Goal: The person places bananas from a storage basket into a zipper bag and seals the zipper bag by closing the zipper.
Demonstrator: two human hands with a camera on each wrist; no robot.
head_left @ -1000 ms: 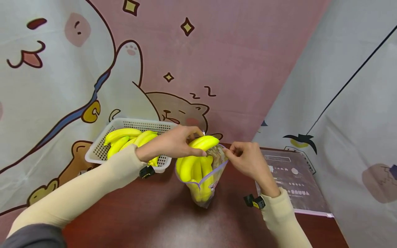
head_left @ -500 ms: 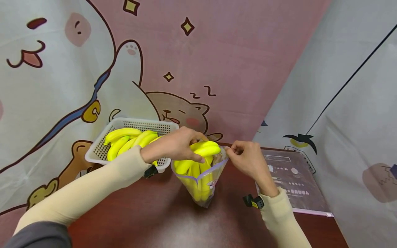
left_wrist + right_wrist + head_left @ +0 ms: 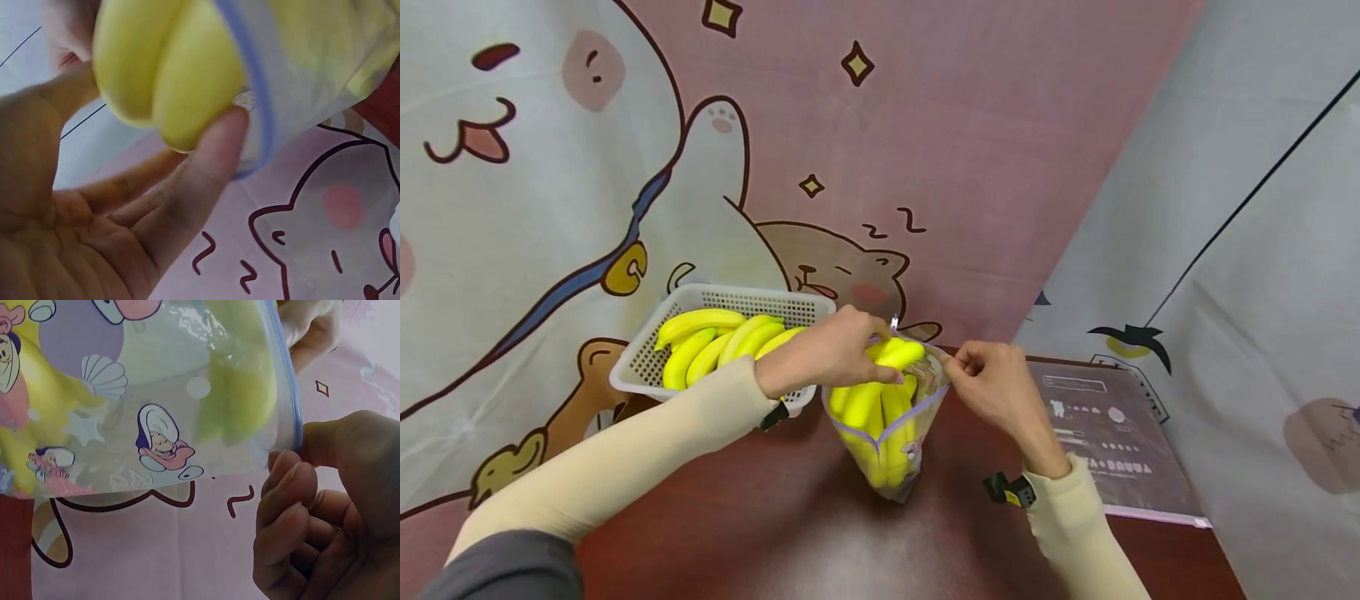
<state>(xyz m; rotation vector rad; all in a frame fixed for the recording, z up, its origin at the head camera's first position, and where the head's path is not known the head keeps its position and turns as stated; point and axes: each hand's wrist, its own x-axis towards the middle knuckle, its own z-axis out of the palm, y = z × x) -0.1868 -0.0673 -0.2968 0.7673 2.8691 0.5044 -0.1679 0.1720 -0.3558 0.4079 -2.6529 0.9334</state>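
A clear zip bag [image 3: 917, 450] with a purple rim and cartoon prints stands on the table, mouth up, with several yellow bananas [image 3: 880, 408] inside. At its mouth my left hand [image 3: 838, 350] holds a pair of bananas [image 3: 181, 69] between thumb and fingers, their ends still showing above the rim. In the left wrist view one fingertip lies against the blue-purple rim. My right hand [image 3: 996, 387] pinches the bag's right top corner between thumb and index finger; the right wrist view shows this pinch on the zip edge [image 3: 290, 406]. The lower ends of the held bananas are hidden.
To the left stands a white plastic basket [image 3: 647, 367] with more bananas [image 3: 730, 342]. A flat printed zip bag [image 3: 1120, 450] lies on the right of the brown table [image 3: 760, 517]. A cartoon-printed cloth [image 3: 985, 167] hangs close behind.
My left hand has shifted slightly right and the bananas it holds sit lower in the bag's mouth. The right hand keeps its pinch on the corner, almost unmoved.
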